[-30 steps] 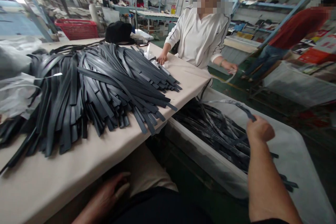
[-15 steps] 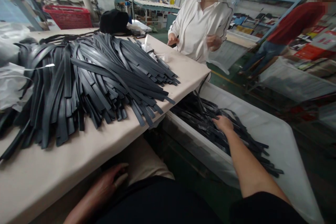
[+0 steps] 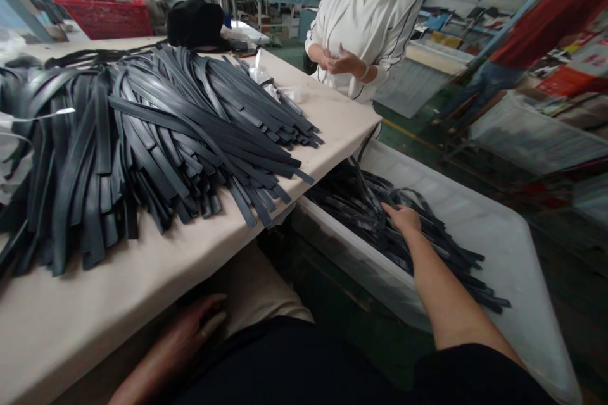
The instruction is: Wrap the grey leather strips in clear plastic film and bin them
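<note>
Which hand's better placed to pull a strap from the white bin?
Right, probably: the right hand lies on the dark straps in the white bin; the left hand rests on the lap, under the table edge.

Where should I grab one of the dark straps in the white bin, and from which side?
Take a strap by its free end, where the ends fan out singly on the white bin floor, coming from above with fingers across its narrow width. Mid-heap, under the right hand, the flat straps cross and overlap, so a pinch there would likely catch several.
</note>
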`<state>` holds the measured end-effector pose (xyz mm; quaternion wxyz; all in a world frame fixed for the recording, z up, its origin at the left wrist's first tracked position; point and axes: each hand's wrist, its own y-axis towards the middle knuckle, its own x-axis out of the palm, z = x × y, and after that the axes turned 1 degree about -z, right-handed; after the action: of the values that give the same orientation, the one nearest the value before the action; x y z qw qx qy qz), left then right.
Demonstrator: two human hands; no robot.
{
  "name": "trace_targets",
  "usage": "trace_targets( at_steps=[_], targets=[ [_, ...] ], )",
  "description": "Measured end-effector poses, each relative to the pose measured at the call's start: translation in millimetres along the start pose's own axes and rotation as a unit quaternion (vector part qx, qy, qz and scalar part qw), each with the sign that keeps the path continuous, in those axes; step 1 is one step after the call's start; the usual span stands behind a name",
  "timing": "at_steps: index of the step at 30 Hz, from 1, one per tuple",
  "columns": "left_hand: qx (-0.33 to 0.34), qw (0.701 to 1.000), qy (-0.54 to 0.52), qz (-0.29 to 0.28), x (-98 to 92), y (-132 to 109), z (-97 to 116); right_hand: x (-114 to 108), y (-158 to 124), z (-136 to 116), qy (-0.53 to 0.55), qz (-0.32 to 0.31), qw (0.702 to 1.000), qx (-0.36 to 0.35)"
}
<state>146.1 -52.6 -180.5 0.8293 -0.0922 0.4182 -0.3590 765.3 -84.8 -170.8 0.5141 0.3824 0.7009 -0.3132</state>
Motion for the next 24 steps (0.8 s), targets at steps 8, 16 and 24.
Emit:
trace_targets(
  at_steps=[8, 16, 24],
  targets=[
    [0.001, 1.000, -0.017, 0.005, 3.1, 1, -8, -6, 13, -46, 0.126, 0.002, 0.992, -0.025],
    [-0.003, 1.000, -0.026, 0.008, 0.1, 1, -4, -17, 20, -59, 0.050, -0.050, 0.993, -0.096],
    [-0.007, 0.999, -0.033, 0.010, 10.7, 9, -22, 16, -6, -37, -0.121, -0.066, 0.985, -0.102]
  ],
)
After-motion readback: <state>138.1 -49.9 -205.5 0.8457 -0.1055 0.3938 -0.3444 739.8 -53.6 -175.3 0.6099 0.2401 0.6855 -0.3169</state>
